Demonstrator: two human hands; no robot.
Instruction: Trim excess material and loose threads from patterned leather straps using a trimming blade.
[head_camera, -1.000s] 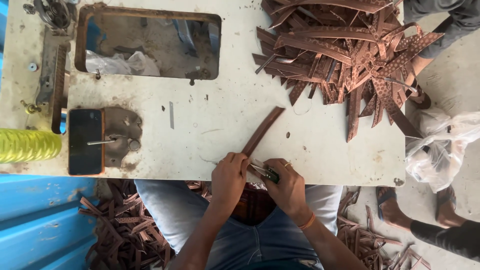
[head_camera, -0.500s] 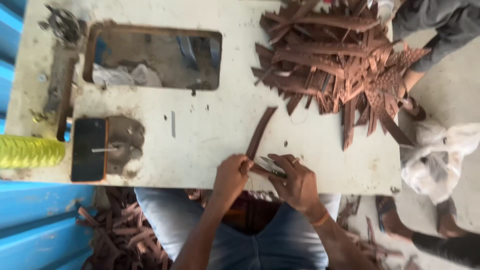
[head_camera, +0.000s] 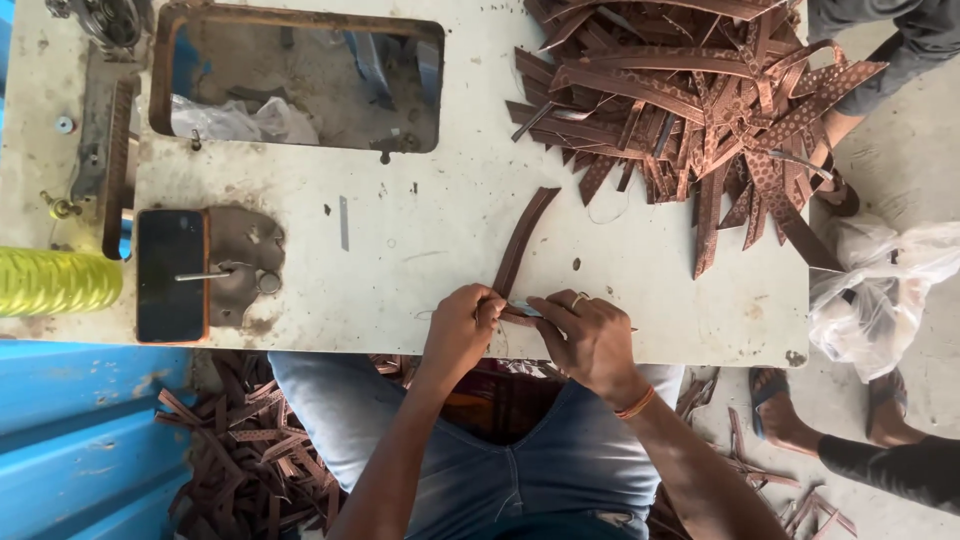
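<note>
A long, narrow brown leather strap (head_camera: 522, 243) lies on the white worktable (head_camera: 420, 250), running from the table's middle down to its near edge, where both hands meet it. The left hand (head_camera: 462, 328) pinches the strap's near end with curled fingers. The right hand (head_camera: 590, 335), wearing a ring, closes on a small metallic tool (head_camera: 524, 309) pressed against that end. The tool's shape is mostly hidden by fingers.

Matt brown leather strip (head_camera: 522, 243), worn painted table (head_camera: 420, 250), glossy plastic bag (head_camera: 880, 290)
</note>
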